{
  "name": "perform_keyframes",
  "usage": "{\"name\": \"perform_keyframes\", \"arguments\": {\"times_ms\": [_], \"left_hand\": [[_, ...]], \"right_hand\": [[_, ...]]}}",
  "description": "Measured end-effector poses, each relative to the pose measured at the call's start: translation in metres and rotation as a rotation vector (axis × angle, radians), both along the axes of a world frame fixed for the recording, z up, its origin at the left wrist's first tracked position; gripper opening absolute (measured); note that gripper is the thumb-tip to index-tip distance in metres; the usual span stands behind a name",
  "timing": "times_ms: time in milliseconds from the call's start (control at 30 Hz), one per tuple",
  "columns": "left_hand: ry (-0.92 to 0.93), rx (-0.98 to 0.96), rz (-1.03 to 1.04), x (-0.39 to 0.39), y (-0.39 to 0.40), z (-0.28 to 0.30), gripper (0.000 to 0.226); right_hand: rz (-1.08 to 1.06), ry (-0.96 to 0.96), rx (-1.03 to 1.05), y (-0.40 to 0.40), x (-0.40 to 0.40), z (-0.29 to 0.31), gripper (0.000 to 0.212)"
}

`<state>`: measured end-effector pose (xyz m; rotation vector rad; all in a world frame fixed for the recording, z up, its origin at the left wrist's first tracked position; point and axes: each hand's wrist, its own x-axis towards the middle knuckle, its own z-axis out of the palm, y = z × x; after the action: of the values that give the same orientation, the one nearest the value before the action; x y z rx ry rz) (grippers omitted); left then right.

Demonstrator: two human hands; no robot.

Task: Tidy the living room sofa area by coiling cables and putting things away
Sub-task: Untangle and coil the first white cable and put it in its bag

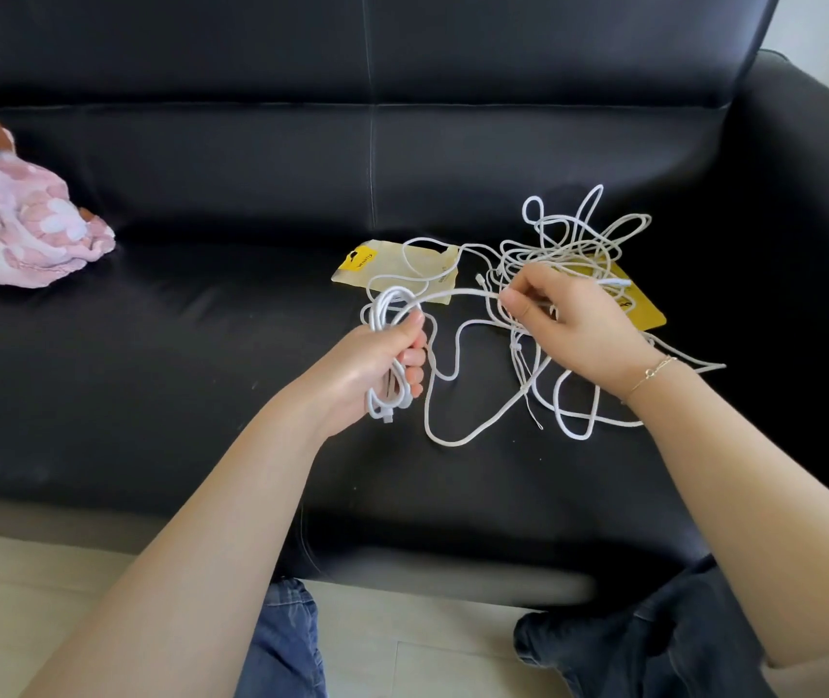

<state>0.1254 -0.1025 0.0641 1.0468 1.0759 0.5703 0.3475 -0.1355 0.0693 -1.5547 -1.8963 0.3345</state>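
On the black sofa seat (pixel 201 345) lies a tangle of white cables (pixel 573 244). My left hand (pixel 382 360) grips a small coil of white cable (pixel 392 314), with a plug end hanging below the fist. From the coil a strand arcs right to my right hand (pixel 563 314), which pinches it between thumb and fingertips over the tangle. More loose loops (pixel 457 435) trail on the seat below both hands. Two yellow packaging pouches lie under the cables: a pale one (pixel 392 264) and a brighter one (pixel 639 309).
A pink and white blanket (pixel 14 224) is bunched at the sofa's left end. The sofa armrest (pixel 815 183) rises on the right. My knees in jeans (pixel 286 642) are on the pale floor in front of the sofa.
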Motion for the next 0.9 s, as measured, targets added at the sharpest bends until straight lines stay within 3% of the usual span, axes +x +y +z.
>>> {"name": "perform_keyframes", "arguments": {"times_ms": [133,433,667,900], "left_hand": [[-0.055,0.052,-0.002,0.003,-0.004,-0.005,0.022],[-0.139,0.118,0.189,0.014,-0.008,-0.010,0.028],[-0.208,0.022,0.288,0.017,-0.010,-0.008,0.021],[-0.402,-0.152,0.476,0.008,-0.002,-0.002,0.019]], "right_hand": [[0.016,-0.030,0.040,-0.001,-0.014,-0.003,0.013],[0.016,-0.168,0.054,-0.001,-0.039,-0.011,0.021],[0.037,-0.211,0.048,-0.005,-0.044,-0.008,0.025],[0.051,-0.247,-0.055,-0.004,-0.024,-0.001,0.027]]}}
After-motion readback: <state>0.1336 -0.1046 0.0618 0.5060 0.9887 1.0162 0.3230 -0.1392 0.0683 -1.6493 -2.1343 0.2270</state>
